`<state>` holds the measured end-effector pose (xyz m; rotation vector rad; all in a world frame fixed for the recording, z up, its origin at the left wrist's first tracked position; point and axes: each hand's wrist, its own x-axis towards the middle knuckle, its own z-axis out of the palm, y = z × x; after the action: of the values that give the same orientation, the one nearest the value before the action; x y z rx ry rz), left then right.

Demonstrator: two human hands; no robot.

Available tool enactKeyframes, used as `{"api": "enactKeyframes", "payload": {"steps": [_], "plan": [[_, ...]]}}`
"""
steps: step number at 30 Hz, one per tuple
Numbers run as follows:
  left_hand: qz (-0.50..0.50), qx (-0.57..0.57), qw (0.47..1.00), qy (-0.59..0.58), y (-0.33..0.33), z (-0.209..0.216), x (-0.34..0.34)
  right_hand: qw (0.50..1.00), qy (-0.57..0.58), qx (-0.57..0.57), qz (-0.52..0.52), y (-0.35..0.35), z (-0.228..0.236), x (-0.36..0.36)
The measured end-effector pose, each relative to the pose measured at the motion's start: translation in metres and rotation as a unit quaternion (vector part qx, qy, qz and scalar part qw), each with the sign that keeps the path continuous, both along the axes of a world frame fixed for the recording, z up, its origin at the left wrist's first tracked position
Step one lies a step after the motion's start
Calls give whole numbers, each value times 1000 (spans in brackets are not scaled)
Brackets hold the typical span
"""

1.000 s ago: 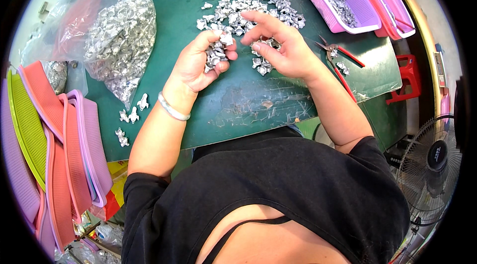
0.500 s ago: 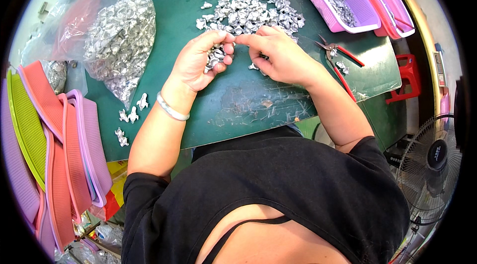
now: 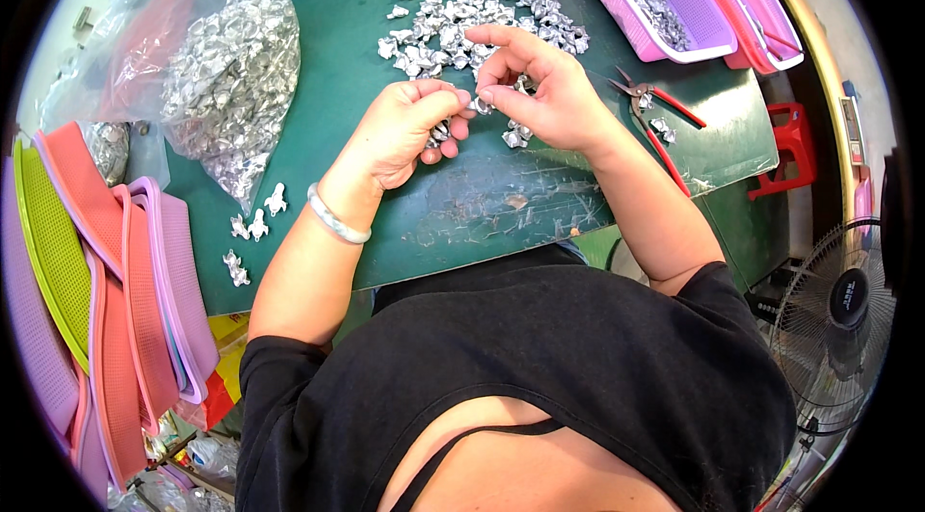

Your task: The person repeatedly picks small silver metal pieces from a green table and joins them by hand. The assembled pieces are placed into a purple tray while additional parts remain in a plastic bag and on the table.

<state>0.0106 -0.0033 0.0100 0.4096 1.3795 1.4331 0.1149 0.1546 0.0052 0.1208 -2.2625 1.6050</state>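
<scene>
Two hands had drawn closer together. Left hand: grip curled around silver pieces, above the counter. Right hand: index finger had lifted clear; could not tell whether that grip held one. Handling of the pieces was judged still mid-step.

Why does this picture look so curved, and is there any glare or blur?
Head view: the wide fisheye lens bows the near edge of the table and leaves the corners black; head view: pale glare on the green surface by the red-handled cutters; head view: the silvery pieces in the left hand are too small to make out finely.
</scene>
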Motion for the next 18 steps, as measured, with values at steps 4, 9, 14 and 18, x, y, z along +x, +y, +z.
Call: {"api": "enactKeyframes", "payload": {"steps": [4,9,14,18], "plan": [[8,-5,1000,-8,1,-1,0,999,-13,-41,8,0,-1,0],[3,4,1000,-3,2,-1,1,997,-26,-67,4,0,0,-1],[8,15,999,-51,0,-2,-3,994,-35,-106,20,2,1,-1],[29,21,995,-92,1,-3,-5,992,-23,-117,30,3,1,-1]]}}
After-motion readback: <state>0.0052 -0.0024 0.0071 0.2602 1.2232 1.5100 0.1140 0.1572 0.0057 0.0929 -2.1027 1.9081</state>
